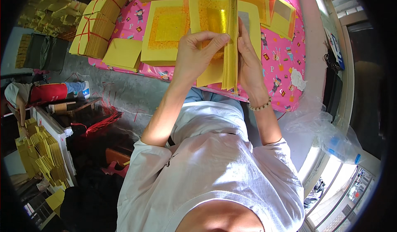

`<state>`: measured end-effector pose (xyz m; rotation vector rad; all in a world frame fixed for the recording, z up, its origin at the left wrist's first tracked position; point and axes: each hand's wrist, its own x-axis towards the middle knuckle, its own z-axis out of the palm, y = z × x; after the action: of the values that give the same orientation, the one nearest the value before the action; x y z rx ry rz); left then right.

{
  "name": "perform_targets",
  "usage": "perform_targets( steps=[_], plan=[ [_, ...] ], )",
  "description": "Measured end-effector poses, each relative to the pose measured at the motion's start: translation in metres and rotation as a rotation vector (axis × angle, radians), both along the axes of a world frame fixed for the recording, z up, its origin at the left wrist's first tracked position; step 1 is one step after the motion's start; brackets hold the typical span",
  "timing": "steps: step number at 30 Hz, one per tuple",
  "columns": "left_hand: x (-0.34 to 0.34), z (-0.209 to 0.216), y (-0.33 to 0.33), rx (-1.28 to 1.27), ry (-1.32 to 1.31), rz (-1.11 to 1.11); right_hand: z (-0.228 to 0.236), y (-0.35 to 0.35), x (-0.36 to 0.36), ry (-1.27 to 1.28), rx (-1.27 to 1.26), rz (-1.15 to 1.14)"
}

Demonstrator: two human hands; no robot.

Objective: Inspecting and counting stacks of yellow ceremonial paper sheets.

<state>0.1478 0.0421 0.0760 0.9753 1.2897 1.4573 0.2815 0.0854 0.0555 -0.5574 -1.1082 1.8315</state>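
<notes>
My L hand (196, 53) pinches the yellow sheets (230, 68) w/ thumb & fingers at the near edge of the pink cloth (285, 75), R hand (251, 64) half-curled alongside, can't tell its grip, so I'd press lightly, no creases

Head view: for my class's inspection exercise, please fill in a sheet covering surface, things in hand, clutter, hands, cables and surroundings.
Surface: pink patterned table cover.
Things in hand: sheaf of yellow sheets; a yellow stack with a gold square lies to its left, red-tied bundles farther left.
Clutter: crumpled white tissue on the cover; clear plastic bag at right; red strings at left.
Hands: left hand pinches the sheaf; right hand is against its right side, grip partly hidden.
Cables: dark coiled cord by the right-hand wall.
Surroundings: co-worker in red at left, near folded yellow papers.
</notes>
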Motion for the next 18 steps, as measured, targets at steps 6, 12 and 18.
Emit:
perform_targets(
  steps=[6, 12, 18],
  plan=[
    [0.0002, -0.0006, 0.0003, 0.009, -0.001, -0.007, -0.0001, 0.0, 0.0004, -0.005, 0.007, 0.002],
    [-0.0008, -0.0038, 0.0005, 0.006, 0.03, 0.003, 0.0038, -0.0015, -0.0007, 0.023, -0.022, 0.014],
    [-0.0002, -0.0031, 0.0006, 0.003, 0.054, 0.005, 0.0024, -0.0002, 0.0007, 0.024, -0.001, 0.042]
  ],
)
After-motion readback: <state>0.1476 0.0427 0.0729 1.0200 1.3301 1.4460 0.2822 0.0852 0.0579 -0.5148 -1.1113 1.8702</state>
